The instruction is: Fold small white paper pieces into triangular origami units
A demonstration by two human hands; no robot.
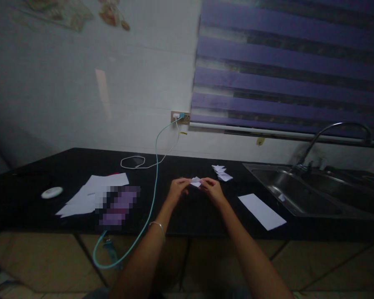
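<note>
Between my two hands is a small folded piece of white paper (195, 182), raised to a low peak in its middle. My left hand (178, 189) pinches its left end with thumb and fingers. At the opposite end, my right hand (212, 190) grips it the same way. Both hands are over the black counter, and a bracelet circles my left wrist. Just beyond my right hand lie several folded paper pieces (221, 172) with pointed tips. A flat white paper strip (262, 211) rests to the right, near the counter's front edge.
White sheets (90, 193) lie on the black counter (187, 216) at left, beside a blurred purple item (120, 206) and a round white object (52, 192). A teal cable (156, 178) runs from the wall outlet (180, 117) over the front edge. The steel sink (268, 176) is at right.
</note>
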